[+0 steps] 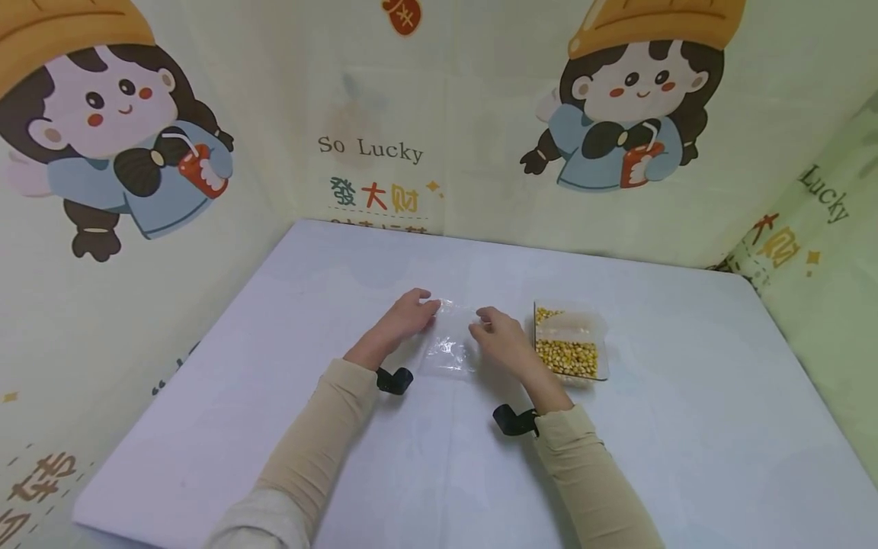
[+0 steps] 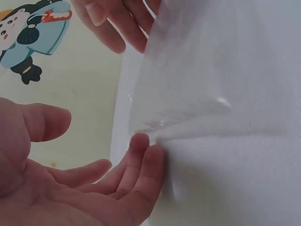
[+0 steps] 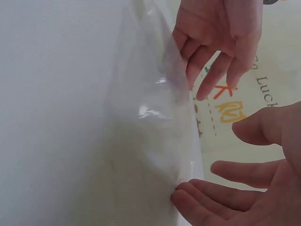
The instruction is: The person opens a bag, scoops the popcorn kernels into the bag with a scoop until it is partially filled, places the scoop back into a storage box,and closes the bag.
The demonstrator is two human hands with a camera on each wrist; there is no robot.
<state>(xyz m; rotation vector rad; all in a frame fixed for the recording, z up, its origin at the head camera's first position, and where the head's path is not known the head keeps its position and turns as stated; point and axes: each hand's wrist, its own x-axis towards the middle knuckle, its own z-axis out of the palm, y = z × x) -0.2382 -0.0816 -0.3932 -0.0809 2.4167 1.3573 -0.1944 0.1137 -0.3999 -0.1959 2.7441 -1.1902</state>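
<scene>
The left hand [image 1: 410, 314] and right hand [image 1: 506, 341] are apart, fingers loose and thumbs clear, fingertips touching a transparent bag [image 1: 451, 343] toward the tabletop's [image 1: 686, 396] far edge. With so light a touch, the thin film could slip; a rightward swing might jostle the corn container [image 1: 600, 324]. The bag's opening is hard to make out; most of the tabletop's near edge is cut off.

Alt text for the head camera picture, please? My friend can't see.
A person's left hand and right hand touch opposite sides of a clear bag on a white table; a box of yellow kernels sits to the right. Cartoon backdrop behind.
</scene>
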